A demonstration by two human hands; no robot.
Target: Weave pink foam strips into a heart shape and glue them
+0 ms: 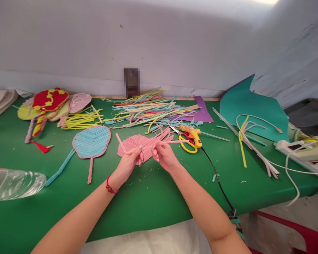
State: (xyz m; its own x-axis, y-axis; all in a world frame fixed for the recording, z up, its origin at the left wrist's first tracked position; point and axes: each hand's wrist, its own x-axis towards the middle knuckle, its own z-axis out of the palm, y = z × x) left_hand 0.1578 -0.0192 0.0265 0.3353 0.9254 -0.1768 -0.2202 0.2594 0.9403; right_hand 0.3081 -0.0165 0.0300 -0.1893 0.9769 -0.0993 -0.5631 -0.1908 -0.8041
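Reaches forward over the green tabletop (148, 194) with both forearms bare, slanting inward from the lower edge to bring the hands close together, with a small gap between. Bends the left hand (130, 159) toward the middle, thumb lying on top and pointing right, fingers curled and closed in a pinch on a pink pipe cleaner (180, 141). Wears a red beaded bracelet (112, 185) on the left wrist. Turns the right hand (161, 154) knuckles up, fingers folded into a loose fist, thumb and forefinger closed on the same pipe cleaner. Leaves one short end kinked upward beyond the left hand and a straight end sticking out past the right, toward a yellow hot glue gun (193, 135) and yellow-handled scissors (188, 149). Holds all this just above a pink panel of side-by-side stems (132, 141), lying on the tabletop directly under the hands; cannot tell about contact between fingers and panel. Has a blue fan with a pink rim (91, 141) near the panel's left, and a heap of multicoloured pipe cleaners (148, 109) behind.
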